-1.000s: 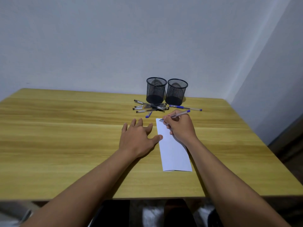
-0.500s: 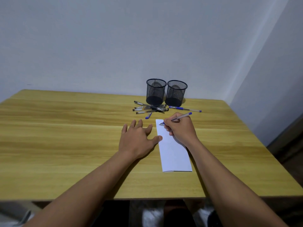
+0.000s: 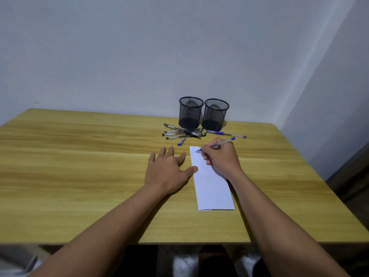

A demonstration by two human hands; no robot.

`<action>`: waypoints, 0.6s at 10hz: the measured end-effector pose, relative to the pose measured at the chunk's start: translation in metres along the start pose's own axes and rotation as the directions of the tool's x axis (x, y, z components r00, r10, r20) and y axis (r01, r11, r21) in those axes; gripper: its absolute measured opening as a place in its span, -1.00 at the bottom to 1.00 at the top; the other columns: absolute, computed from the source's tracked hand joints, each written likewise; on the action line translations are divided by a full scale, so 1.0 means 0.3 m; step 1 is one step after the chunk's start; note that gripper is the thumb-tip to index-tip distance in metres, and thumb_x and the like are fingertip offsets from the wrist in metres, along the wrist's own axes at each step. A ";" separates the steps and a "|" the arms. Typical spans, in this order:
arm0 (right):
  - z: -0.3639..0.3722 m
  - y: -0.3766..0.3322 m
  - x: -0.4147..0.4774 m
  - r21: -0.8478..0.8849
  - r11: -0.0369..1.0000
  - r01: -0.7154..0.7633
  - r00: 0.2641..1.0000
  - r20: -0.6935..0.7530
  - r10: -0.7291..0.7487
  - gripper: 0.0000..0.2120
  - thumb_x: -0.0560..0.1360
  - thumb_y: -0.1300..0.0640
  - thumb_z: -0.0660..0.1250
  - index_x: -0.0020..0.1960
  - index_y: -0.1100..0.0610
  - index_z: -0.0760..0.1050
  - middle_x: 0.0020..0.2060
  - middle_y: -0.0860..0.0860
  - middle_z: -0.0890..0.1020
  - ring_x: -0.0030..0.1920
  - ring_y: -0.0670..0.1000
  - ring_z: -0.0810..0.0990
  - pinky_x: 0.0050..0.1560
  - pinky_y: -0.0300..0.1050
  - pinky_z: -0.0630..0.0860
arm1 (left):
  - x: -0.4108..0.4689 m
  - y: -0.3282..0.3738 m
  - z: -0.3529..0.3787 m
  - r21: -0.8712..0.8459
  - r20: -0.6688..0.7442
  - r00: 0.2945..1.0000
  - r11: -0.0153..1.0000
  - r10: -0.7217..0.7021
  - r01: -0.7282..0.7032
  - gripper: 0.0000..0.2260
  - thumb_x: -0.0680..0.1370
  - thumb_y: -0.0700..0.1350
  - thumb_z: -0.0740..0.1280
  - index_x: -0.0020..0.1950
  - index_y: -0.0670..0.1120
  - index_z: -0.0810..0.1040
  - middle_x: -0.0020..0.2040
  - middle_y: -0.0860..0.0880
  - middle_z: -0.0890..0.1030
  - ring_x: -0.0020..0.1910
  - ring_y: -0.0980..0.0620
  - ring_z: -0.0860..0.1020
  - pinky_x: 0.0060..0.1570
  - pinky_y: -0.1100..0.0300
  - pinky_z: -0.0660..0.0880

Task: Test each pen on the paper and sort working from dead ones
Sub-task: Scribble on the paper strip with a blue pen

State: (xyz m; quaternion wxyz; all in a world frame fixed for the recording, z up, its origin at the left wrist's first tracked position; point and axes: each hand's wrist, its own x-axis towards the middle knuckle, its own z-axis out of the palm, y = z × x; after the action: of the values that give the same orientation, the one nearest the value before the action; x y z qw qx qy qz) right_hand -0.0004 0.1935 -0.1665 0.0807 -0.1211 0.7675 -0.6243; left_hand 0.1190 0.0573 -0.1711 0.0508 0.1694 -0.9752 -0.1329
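Right hand (image 3: 221, 157), centre frame, gripping blue pen (image 3: 216, 145), tip on paper (image 3: 211, 184); marks too faint to judge. Left hand (image 3: 167, 170) open, flat on worktop (image 3: 79, 166), thumb touching paper's edge.

Wooden table (image 3: 79, 166) against a pale wall. Right hand (image 3: 221, 156) gripping a blue pen (image 3: 221, 143), tip down on the far end of a folded strip of white paper (image 3: 211, 188). Left hand (image 3: 167, 168) flat on the wood, fingers spread, thumb touching the paper's left edge. Further back, two black mesh cups (image 3: 203, 113) side by side, a messy pile of pens (image 3: 183, 132) in front of the left one, another blue pen (image 3: 225, 134) lying alone by the right one, and a loose blue cap (image 3: 181, 141) near the pile.
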 end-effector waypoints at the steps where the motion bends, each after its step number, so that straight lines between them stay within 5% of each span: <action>1: -0.004 -0.010 -0.001 -0.011 1.000 -0.026 1.000 -0.003 0.026 -0.94 0.52 0.31 0.40 -0.08 0.32 0.58 -0.35 0.20 0.65 -0.40 0.05 0.59 -0.42 -0.14 0.54 | -0.002 0.002 0.000 -0.003 -0.003 1.000 1.000 -0.005 0.005 -0.33 0.49 0.46 0.07 0.53 0.17 0.30 0.61 -0.08 0.17 0.60 -0.09 0.04 0.53 -0.17 -0.02; 4: -0.011 -0.055 -0.023 0.065 0.996 -0.060 0.997 -0.042 0.062 -0.85 0.57 0.25 0.36 -0.17 0.23 0.60 -0.35 0.16 0.61 -0.40 0.02 0.54 -0.46 -0.14 0.49 | 0.005 0.011 -0.011 -0.045 0.013 0.999 0.998 -0.042 0.042 -0.33 0.49 0.44 0.13 0.52 0.15 0.33 0.61 -0.07 0.18 0.60 -0.09 0.04 0.53 -0.15 -0.02; 5: -0.016 -0.058 -0.031 0.049 0.998 -0.040 0.998 -0.038 0.042 -0.84 0.57 0.23 0.37 -0.19 0.19 0.59 -0.34 0.16 0.62 -0.42 0.02 0.53 -0.49 -0.16 0.46 | 0.008 0.006 -0.019 -0.118 -0.018 0.998 0.991 -0.065 0.063 -0.38 0.48 0.42 0.16 0.43 0.12 0.47 0.52 -0.07 0.37 0.53 -0.10 0.23 0.48 -0.15 0.18; 6: -0.025 -0.068 -0.028 0.086 0.996 -0.003 0.998 -0.057 0.008 -0.88 0.55 0.24 0.37 -0.16 0.23 0.58 -0.36 0.14 0.61 -0.51 -0.02 0.46 -0.55 -0.22 0.36 | 0.027 0.012 -0.050 -0.342 -0.176 0.967 0.933 -0.182 0.114 -0.49 0.48 0.33 0.24 0.26 0.05 0.63 0.24 -0.01 0.65 0.25 -0.07 0.55 0.22 0.00 0.48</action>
State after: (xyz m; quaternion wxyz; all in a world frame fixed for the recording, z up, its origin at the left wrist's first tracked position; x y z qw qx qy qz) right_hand 0.0074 0.1990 -0.1453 0.0654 -0.0973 0.7424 -0.6596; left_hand 0.1124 0.0540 -0.1552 0.1684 0.2446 -0.9132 -0.2791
